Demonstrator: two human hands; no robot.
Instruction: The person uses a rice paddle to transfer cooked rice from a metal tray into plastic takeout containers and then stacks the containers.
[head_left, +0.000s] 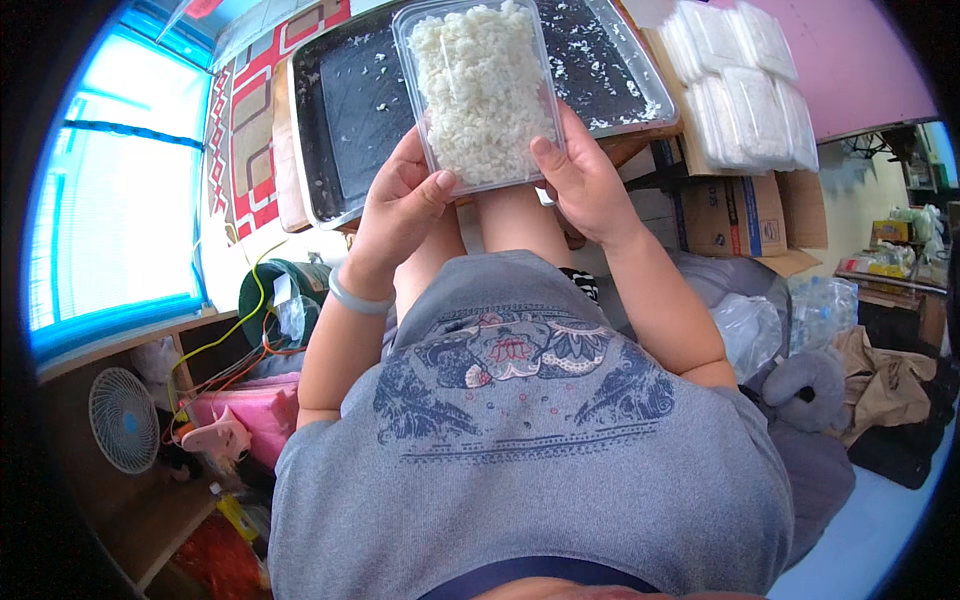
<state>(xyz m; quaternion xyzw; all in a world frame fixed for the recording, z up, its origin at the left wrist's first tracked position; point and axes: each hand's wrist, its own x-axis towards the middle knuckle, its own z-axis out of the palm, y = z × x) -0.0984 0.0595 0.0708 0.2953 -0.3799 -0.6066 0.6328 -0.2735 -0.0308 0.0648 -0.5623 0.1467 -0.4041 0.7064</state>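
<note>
A clear plastic container (484, 97) packed with white, rice-like grains is held over the near edge of a dark metal tray (341, 135). My left hand (409, 180) grips its lower left corner, thumb on the front. At its lower right side, my right hand (581, 176) holds it the same way, thumb over the edge. The fingers behind the container are mostly hidden. Loose white grains are scattered over the tray, more thickly on its right side. A pale bangle (358, 295) is around my left wrist.
Stacked clear containers with white contents (750, 112) stand right of the tray, above a cardboard box (731, 214). A patterned red rug (259, 127) lies to the left. At lower left are a small fan (125, 420) and cables; a grey plush toy (806, 391) is at right.
</note>
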